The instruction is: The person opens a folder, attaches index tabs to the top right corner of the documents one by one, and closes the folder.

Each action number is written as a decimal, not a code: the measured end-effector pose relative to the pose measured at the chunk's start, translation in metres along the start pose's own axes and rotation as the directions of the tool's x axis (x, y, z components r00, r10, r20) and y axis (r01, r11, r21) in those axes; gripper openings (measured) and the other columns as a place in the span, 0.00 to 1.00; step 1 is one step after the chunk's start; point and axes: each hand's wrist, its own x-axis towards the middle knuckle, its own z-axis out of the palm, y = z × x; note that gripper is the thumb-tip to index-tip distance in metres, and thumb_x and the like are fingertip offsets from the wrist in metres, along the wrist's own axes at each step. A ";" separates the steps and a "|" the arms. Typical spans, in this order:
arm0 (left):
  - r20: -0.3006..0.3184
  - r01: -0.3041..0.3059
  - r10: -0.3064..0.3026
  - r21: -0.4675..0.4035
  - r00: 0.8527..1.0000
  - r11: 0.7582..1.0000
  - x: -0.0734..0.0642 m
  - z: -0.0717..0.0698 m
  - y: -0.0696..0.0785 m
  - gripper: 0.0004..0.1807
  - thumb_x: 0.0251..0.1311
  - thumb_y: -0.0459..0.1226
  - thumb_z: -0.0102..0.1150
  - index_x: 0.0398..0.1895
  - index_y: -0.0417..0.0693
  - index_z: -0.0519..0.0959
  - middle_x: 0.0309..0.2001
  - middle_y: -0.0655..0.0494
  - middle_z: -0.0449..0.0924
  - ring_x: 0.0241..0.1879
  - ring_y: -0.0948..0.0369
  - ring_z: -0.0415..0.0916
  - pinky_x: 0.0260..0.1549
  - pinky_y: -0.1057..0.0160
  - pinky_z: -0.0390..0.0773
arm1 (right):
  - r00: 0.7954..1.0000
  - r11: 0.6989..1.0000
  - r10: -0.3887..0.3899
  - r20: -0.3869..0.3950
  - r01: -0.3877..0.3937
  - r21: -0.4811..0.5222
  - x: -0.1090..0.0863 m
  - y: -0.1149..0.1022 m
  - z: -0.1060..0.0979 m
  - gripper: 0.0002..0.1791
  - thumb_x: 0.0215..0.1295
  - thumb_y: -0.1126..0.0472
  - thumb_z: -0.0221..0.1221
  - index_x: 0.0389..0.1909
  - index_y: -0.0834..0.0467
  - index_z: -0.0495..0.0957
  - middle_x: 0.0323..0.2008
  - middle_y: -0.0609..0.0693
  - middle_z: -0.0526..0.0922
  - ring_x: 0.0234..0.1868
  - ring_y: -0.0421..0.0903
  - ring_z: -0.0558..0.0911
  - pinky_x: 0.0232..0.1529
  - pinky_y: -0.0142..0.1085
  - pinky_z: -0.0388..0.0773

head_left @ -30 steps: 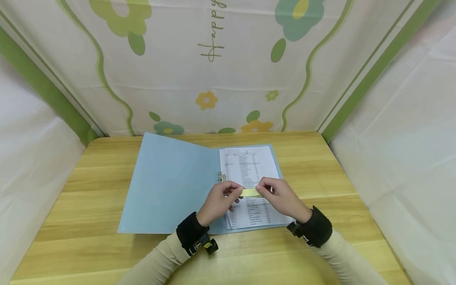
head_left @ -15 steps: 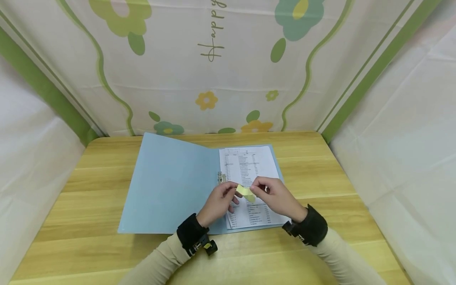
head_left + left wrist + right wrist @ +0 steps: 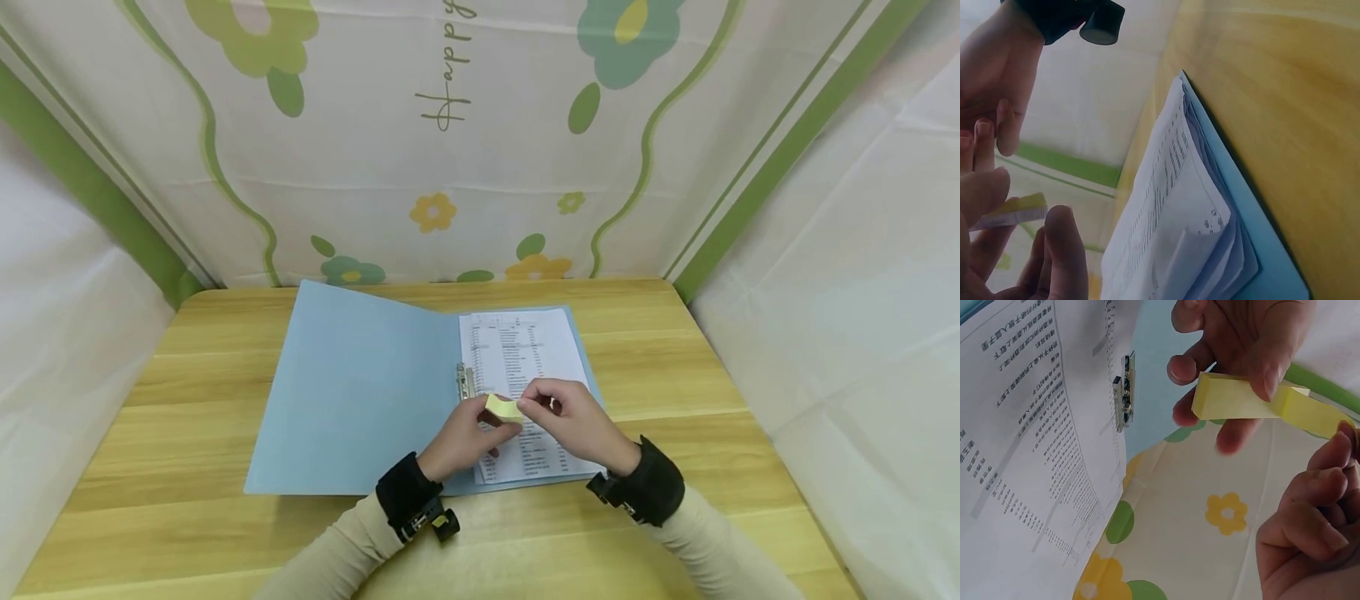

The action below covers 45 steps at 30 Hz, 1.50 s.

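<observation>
Backdrop: white cloth (image 3: 360, 158) with green borders and printed flowers, hanging behind and on both sides.
Table: wood-grained top (image 3: 180, 433), its far edge meeting the cloth.
Folder: light blue (image 3: 352, 392), lying open, its bare cover on the left.
Sleeves: beige (image 3: 337, 546), both forearms coming in from the near edge.
Papers: a printed stack (image 3: 525, 337) on the folder's right half, some lower corners curling.
Right hand (image 3: 577, 421): thumb and fingertip together, pinching the end of a yellow strip.
Left hand (image 3: 461, 440): clamped on the pad, thumb across one face, fingers behind.
Straps: black, one on each wrist (image 3: 408, 492), each carrying a small camera.
Pad: yellow sticky notes (image 3: 1235, 400), raised above the papers — between the two hands.
Strip: thin yellow sheet (image 3: 1316, 415), stretching from pad to right fingertips.
Clip: metal (image 3: 1124, 397), at the papers' left edge — near the fold.
</observation>
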 end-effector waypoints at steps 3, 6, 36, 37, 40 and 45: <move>-0.018 0.008 -0.007 0.019 1.000 1.000 -0.001 -0.001 0.001 0.13 0.67 0.37 0.66 0.51 0.40 0.82 0.41 0.55 0.81 0.38 0.59 0.78 0.27 0.61 0.84 | 1.000 1.000 0.006 -0.009 -0.006 -0.002 -0.002 0.001 -0.002 0.09 0.75 0.63 0.59 0.33 0.54 0.83 0.29 0.48 0.79 0.24 0.41 0.68 0.28 0.30 0.63; -0.023 0.004 -0.003 0.037 1.000 0.999 -0.002 -0.003 0.000 0.14 0.67 0.38 0.67 0.49 0.38 0.82 0.41 0.54 0.82 0.38 0.59 0.79 0.26 0.62 0.83 | 1.000 1.000 0.017 -0.014 -0.017 -0.012 -0.004 0.004 -0.004 0.09 0.75 0.62 0.58 0.32 0.53 0.83 0.28 0.46 0.77 0.25 0.42 0.68 0.28 0.30 0.63; 0.059 0.056 -0.042 -0.271 0.997 0.961 -0.006 -0.012 -0.002 0.13 0.79 0.32 0.47 0.55 0.35 0.78 0.38 0.49 0.81 0.43 0.31 0.76 0.28 0.64 0.83 | 0.994 0.996 0.067 -0.087 -0.072 -0.059 -0.014 0.004 -0.026 0.10 0.75 0.63 0.59 0.31 0.54 0.82 0.29 0.46 0.78 0.29 0.44 0.72 0.30 0.32 0.66; 0.061 0.051 -0.035 -0.274 0.998 0.960 -0.007 -0.012 -0.002 0.13 0.79 0.32 0.46 0.55 0.35 0.78 0.38 0.49 0.81 0.42 0.31 0.76 0.28 0.64 0.83 | 0.994 0.996 0.064 -0.086 -0.070 -0.060 -0.014 0.003 -0.026 0.10 0.75 0.63 0.59 0.31 0.55 0.82 0.29 0.45 0.78 0.29 0.44 0.72 0.30 0.32 0.66; 0.071 0.047 -0.027 -0.284 0.997 0.958 -0.007 -0.012 -0.003 0.13 0.79 0.32 0.46 0.55 0.34 0.77 0.38 0.48 0.80 0.41 0.31 0.75 0.28 0.64 0.83 | 0.995 0.996 0.060 -0.085 -0.066 -0.063 -0.013 0.003 -0.027 0.10 0.75 0.63 0.59 0.32 0.55 0.83 0.29 0.44 0.78 0.28 0.44 0.72 0.29 0.32 0.66; 0.088 0.049 -0.023 -0.301 0.996 0.952 -0.008 -0.013 -0.003 0.12 0.79 0.32 0.45 0.54 0.35 0.77 0.40 0.43 0.78 0.43 0.31 0.74 0.29 0.64 0.84 | 0.995 0.996 0.051 -0.085 -0.057 -0.073 -0.013 0.003 -0.031 0.10 0.75 0.63 0.59 0.31 0.53 0.83 0.28 0.45 0.78 0.27 0.44 0.71 0.28 0.32 0.66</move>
